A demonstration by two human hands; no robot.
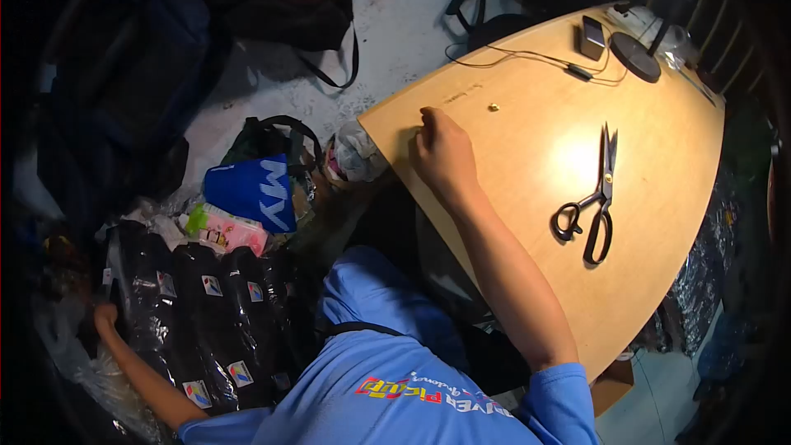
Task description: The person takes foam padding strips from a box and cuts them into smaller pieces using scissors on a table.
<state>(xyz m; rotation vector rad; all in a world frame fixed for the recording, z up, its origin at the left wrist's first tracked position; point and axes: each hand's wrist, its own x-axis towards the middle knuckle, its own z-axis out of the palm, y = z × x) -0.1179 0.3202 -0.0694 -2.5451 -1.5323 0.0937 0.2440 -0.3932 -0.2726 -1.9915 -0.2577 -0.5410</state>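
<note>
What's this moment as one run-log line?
left hand: at black packages, grip unclear | right hand: near edge of table, grip unclear | scissors: on table, slightly open, untouched

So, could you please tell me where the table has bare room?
Bare tabletop lies between the right hand and the scissors, and between the scissors and the tabletop's curved edge. The far end is crowded by a round black stand, a dark box and cables.

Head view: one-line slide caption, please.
Black-handled scissors lie on the table, apart from the right hand; left hand beside plastic-wrapped black bundles.
</note>
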